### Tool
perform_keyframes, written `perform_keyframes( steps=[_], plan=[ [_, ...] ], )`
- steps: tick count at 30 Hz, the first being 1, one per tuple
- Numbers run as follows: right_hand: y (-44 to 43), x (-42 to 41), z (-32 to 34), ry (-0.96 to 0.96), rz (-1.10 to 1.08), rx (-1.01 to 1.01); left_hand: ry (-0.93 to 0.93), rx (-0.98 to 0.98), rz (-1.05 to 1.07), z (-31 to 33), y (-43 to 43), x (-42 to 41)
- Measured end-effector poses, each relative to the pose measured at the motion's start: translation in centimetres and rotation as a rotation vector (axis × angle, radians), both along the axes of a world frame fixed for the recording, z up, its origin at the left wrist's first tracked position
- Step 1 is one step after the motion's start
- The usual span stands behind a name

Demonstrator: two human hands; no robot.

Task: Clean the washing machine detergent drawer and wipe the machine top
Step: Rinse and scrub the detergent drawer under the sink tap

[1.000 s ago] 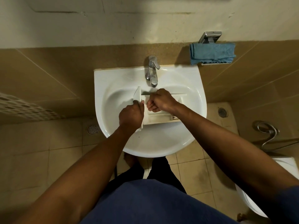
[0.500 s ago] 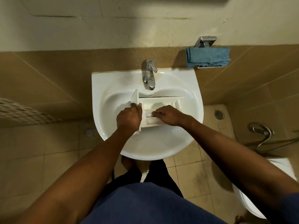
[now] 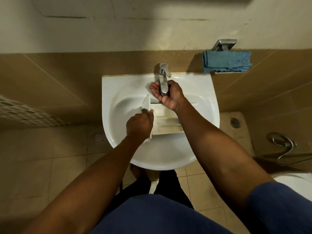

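The white detergent drawer lies in the white wash basin, its front panel pointing left. My left hand grips that front panel, fingers curled over its edge. My right hand is palm up, cupped with relaxed fingers under the spout of the chrome tap, just above the drawer's far end. It holds nothing. The palm looks wet.
A blue cloth hangs on a metal wall holder at the upper right. A toilet rim and a spray hose are to the right. Floor drains sit in the tiled floor beside the basin.
My right hand has left the drawer's compartments and risen to the tap spout, turning palm up. The left hand has kept its hold on the front panel.
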State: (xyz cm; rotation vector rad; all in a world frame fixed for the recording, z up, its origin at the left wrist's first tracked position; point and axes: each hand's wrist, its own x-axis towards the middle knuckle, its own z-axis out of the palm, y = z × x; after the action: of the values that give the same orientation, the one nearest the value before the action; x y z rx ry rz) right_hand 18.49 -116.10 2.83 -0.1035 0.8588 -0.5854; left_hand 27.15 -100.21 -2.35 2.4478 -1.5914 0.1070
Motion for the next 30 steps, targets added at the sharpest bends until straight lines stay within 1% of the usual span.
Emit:
perform_keyframes(
  steps=[3,6,8,12,14,16,17,19,22,23,25,26,27,28,30],
  plan=[
    [0.3,-0.2,0.1,0.035,0.047,-0.031,-0.035,0.023,0.018,-0.3,0.0,0.0],
    [0.6,-1.9,0.4,0.142,0.182,-0.094,-0.007,0.048,0.006,-0.5,0.1,0.0],
    [1.2,-3.2,1.0,0.284,0.343,-0.178,0.034,0.043,-0.005,-0.6,0.1,0.0],
    [3.7,-4.7,2.2,0.582,0.656,-0.433,0.104,0.037,-0.005,-0.2,0.0,-0.1],
    [5.0,-4.7,2.1,0.716,0.77,-0.61,0.124,0.044,-0.009,0.0,0.0,-0.2],
    [6.1,-4.9,1.3,0.855,0.899,-0.88,0.133,0.051,-0.014,0.1,0.0,-0.2],
    [6.6,-5.3,0.8,0.901,0.951,-0.98,0.129,0.05,-0.013,0.1,0.0,-0.1],
    [7.5,-6.7,0.0,0.918,1.055,-1.097,0.124,0.048,-0.006,0.0,0.0,-0.1],
    [8.8,-8.9,-0.9,0.916,1.328,-1.429,0.095,0.041,-0.001,-0.3,0.0,-0.1],
    [8.8,-9.5,-1.0,0.937,1.388,-1.5,0.089,0.043,-0.001,-0.3,0.0,0.0],
    [8.1,-10.4,-0.9,1.106,1.514,-1.529,0.103,0.059,-0.005,-0.2,0.1,0.0],
    [7.4,-10.7,-0.7,1.206,1.566,-1.508,0.107,0.063,-0.008,-0.2,0.1,0.0],
    [6.7,-11.0,-0.6,1.265,1.583,-1.458,0.104,0.061,-0.01,-0.2,0.2,0.0],
    [6.2,-11.3,-0.3,1.27,1.541,-1.398,0.099,0.057,-0.011,-0.2,0.2,0.0],
    [5.4,-11.4,0.4,1.26,1.345,-1.356,0.11,0.062,-0.014,-0.1,0.2,-0.1]
  ],
)
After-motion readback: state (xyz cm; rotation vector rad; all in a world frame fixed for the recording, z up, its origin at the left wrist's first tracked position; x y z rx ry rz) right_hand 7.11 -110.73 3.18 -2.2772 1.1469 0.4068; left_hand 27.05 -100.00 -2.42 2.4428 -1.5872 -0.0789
